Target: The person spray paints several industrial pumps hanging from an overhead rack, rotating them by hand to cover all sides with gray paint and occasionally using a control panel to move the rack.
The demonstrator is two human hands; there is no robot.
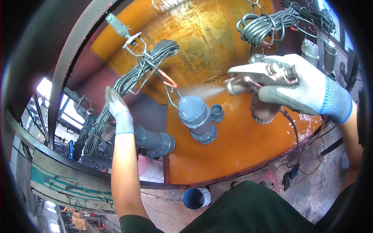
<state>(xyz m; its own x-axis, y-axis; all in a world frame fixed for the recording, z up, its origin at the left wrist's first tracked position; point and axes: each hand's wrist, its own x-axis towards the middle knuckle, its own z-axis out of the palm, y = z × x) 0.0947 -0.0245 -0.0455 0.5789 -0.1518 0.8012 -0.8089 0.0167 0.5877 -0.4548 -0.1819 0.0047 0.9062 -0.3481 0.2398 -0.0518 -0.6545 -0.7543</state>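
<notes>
In my gloved right hand [299, 85] is a metal spray gun [252, 77], with fingers wrapped round its handle and a cup [265, 110] below. Its nozzle points left, and a pale mist [211, 92] fans out toward a hanging blue-grey pump [194, 112]. The pump has a round side outlet and a wire handle on top. Above it, a coil of dark cable [151, 64] with a red-orange lead hangs from a hook. My gloved left hand [119, 110] is at the coil's lower left end, fingers stretched out against it; its thumb is hard to see.
An orange-stained booth wall and floor [233, 155] lie behind the pump. Another blue-grey pump [153, 141] hangs at left. More coiled cable [268, 27] and grey pumps [310, 52] hang at right. A hose [297, 139] trails downward. A bucket [196, 198] stands by my legs.
</notes>
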